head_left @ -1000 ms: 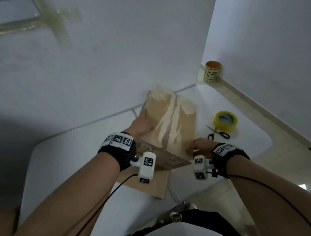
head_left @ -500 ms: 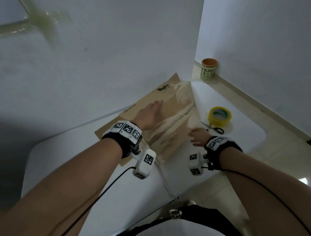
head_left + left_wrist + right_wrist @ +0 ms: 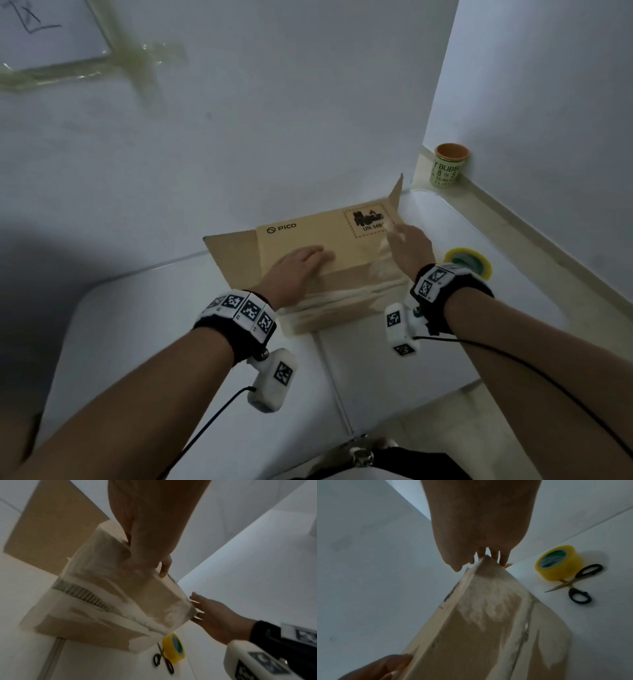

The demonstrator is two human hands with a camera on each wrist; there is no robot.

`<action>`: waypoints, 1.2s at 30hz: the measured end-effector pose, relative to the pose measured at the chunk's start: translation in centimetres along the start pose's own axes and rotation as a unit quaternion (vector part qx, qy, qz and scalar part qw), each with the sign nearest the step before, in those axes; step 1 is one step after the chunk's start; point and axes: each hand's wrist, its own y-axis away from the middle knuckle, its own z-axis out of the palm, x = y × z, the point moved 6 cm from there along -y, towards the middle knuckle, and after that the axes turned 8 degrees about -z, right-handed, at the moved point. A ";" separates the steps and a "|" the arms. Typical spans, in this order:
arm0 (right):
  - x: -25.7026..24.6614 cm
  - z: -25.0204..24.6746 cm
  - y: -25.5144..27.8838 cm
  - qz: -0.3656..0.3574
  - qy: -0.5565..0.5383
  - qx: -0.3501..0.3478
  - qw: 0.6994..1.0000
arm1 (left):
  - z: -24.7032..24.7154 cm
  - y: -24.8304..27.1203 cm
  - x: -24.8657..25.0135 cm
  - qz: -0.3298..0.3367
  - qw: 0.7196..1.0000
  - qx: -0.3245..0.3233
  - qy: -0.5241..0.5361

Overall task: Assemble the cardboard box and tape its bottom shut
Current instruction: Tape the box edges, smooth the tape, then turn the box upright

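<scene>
A brown cardboard box [image 3: 308,236] with a PICO print and whitish torn tape marks lies crosswise on the white table [image 3: 154,335] against the wall. One flap lies flat to the left and one stands up at the right end. My left hand [image 3: 301,263] rests flat on the box's top face with the fingers straight. My right hand [image 3: 406,243] touches the box's right end with the fingers spread, as the left wrist view [image 3: 214,616] also shows. A yellow tape roll [image 3: 469,265] lies just right of my right wrist, apart from the box.
Black-handled scissors [image 3: 578,588] lie beside the tape roll [image 3: 556,563]. A green paper cup [image 3: 450,168] stands on the ledge in the back right corner. White walls close off the table at the back and right. The table's front edge is near my body.
The box has turned from lengthwise to crosswise, printed face up. My left hand stayed on top of it. My right hand moved from the near edge to the box's right end.
</scene>
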 end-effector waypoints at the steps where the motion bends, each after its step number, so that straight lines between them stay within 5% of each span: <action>1: -0.4 0.5 -0.3 -0.015 0.011 -0.016 1.000 | -0.2 0.0 -0.4 -0.019 1.000 0.004 0.000; 5: -2.5 2.6 -1.0 -0.033 0.009 -0.089 0.995 | -1.2 -0.5 -2.4 -0.132 0.991 0.005 0.000; 9: -3.0 3.5 -2.5 -0.009 0.027 -0.104 0.994 | -2.3 -2.0 -6.1 -0.249 0.960 -0.030 0.127; 11: -3.0 3.4 -3.4 0.021 0.030 -0.110 0.993 | -3.3 -2.1 -9.3 -0.338 0.922 0.030 0.184; 13: -3.0 3.4 -4.2 0.047 0.014 -0.124 0.991 | -3.6 -1.0 -11.4 -0.421 0.855 0.065 0.295; 18: -2.3 3.6 -5.1 0.086 0.012 -0.124 0.988 | -1.5 0.4 -11.4 -0.424 0.774 -0.040 0.469; 21: -1.7 3.2 -4.6 0.143 -0.025 -0.088 0.985 | -1.7 0.4 -11.0 -0.428 0.773 -0.038 0.466; 25: -1.9 1.8 -4.1 0.184 -0.114 -0.031 0.976 | -2.6 0.4 -10.2 -0.410 0.771 -0.010 0.488; 30: -2.3 1.0 -3.0 0.106 -0.261 0.084 0.956 | -4.3 1.8 -11.3 -0.388 0.744 0.087 0.537; 36: -0.4 4.3 0.4 0.147 -0.231 -0.040 0.961 | -1.0 6.0 -12.1 -0.424 0.727 0.056 0.537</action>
